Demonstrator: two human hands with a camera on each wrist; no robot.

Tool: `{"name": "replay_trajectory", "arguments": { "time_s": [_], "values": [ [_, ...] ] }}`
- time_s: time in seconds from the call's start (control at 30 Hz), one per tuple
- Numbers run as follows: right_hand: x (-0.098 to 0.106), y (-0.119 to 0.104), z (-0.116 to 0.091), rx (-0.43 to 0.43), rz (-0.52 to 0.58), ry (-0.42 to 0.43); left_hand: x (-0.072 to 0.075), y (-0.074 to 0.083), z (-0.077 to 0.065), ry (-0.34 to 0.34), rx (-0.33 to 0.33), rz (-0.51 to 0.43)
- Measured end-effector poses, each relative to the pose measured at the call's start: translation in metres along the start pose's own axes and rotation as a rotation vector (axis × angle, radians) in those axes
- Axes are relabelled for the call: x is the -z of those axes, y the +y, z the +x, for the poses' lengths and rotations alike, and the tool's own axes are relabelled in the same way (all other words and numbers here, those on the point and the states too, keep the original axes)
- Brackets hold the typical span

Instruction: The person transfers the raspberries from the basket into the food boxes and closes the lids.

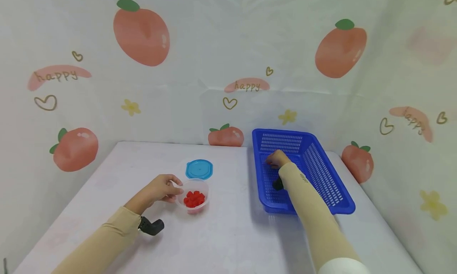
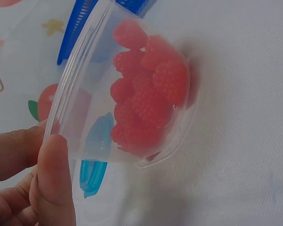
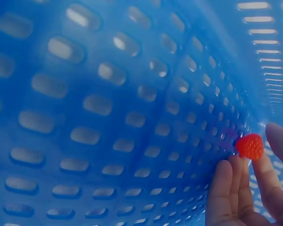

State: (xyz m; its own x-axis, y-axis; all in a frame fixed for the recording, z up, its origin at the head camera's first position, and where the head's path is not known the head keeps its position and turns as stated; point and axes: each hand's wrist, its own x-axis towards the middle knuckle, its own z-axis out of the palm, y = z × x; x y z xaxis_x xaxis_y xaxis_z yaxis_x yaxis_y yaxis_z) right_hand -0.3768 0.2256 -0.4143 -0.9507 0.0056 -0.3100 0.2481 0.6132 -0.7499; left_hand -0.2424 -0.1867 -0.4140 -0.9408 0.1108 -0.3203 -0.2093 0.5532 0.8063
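My left hand (image 1: 162,188) grips the rim of a clear round plastic container (image 2: 89,141), thumb on the near side and a finger behind the rim. Several red raspberries (image 2: 146,94) lie heaped in the container. Over the floor of a blue plastic basket (image 1: 263,182), my right hand (image 1: 278,159) reaches down beside a single raspberry (image 3: 250,146). In the right wrist view its index fingertip meets the berry, while the thumb shows slightly apart from it.
A light-blue lid (image 1: 199,169) lies on the white table (image 1: 228,234) just behind the container. The basket has high slotted walls and stands at the right, close to the fruit-patterned backdrop (image 1: 200,59).
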Motion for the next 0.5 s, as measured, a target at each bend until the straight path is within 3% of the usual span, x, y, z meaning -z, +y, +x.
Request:
{"name": "replay_trajectory", "arguments": {
  "time_s": [0.27,0.5],
  "values": [
    [-0.0047,0.0028,0.0082,-0.030,-0.066,0.007,0.0013,-0.0031,0.0027,0.003,-0.002,-0.008],
    [-0.0017,-0.0011,0.0027,-0.055,-0.053,-0.013,0.0003,0.0003,-0.0004,-0.007,-0.003,-0.014]
  ]
}}
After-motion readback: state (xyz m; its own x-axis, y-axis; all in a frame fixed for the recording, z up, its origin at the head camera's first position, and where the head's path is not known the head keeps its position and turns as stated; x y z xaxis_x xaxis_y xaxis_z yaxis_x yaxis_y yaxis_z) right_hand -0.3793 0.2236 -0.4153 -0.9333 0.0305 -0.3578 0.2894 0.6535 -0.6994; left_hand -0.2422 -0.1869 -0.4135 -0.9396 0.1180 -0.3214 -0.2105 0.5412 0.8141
